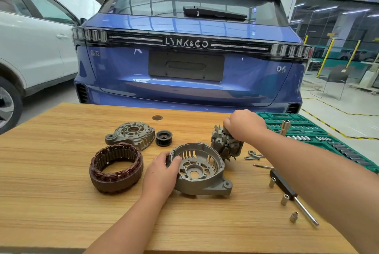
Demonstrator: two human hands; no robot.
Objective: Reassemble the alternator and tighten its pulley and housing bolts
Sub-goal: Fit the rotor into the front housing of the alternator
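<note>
The open housing half (pixel 200 168) lies near the middle of the wooden counter (pixel 61 202), its hollow side turned up, and every other place is given from it. Its left rim is gripped by the left hand (pixel 161 171), thumb inside the bowl and fingers curled round the outside wall. Just behind it and to the right, the rotor (pixel 226 144) stands tilted on the counter, and its upper end is grasped from above by the right hand (pixel 245 124).

The step in hand is judged to be the first of the reassembly: the rotor is being taken up so that it can be seated in the steadied housing half. Nothing has yet been joined. For the next move the rotor would have to be lifted clear, brought over the bowl and lowered with its shaft lined up on the central bearing hole; a skewed entry could jam the shaft or catch the fan blades on the rim.

To the left of the housing half lies the copper-wound stator (pixel 115 168), well apart from it. Behind it are the other housing half (pixel 131 135) and the black pulley (pixel 163 138), side by side. To its right lie a nut (pixel 251 152) and long bolts (pixel 252 157), then a screwdriver (pixel 293 194) and loose sockets (pixel 284 199). Farther right, a green socket set (pixel 320 136) rests on the counter's edge.
</note>
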